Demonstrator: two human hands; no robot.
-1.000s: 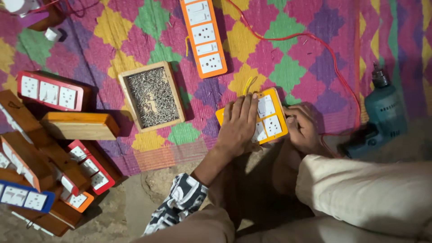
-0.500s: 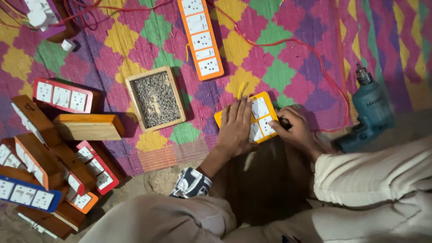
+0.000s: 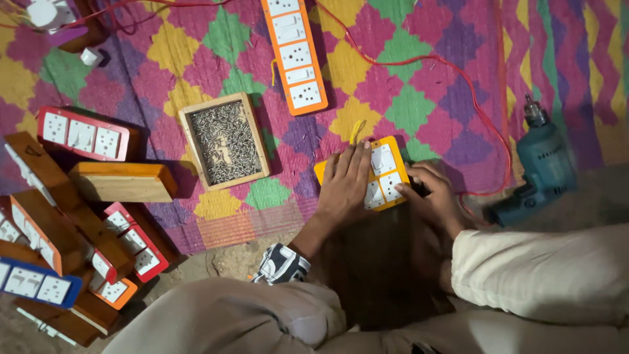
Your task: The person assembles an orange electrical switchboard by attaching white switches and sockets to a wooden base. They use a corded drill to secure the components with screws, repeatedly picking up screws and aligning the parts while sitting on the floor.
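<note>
A small yellow switchboard plate (image 3: 386,172) with white switches and sockets lies on a dark wooden box in front of me. My left hand (image 3: 344,185) presses flat on its left half, fingers spread. My right hand (image 3: 434,196) is at the plate's right edge, curled around a dark thin tool (image 3: 418,188) whose tip touches the plate. A yellow wire loop (image 3: 356,130) sticks out just beyond the plate.
A wooden tray of small screws (image 3: 226,141) sits left of the plate. A long orange switchboard (image 3: 295,52) lies beyond it. A teal power drill (image 3: 540,167) rests at right with a red cable (image 3: 458,72). Several wooden boxes and red, orange and blue switchboards (image 3: 82,134) are piled at left on the patterned mat.
The view has shifted slightly; both hands stay on the yellow plate. My right hand has closed in on the plate's right edge with the tool.
</note>
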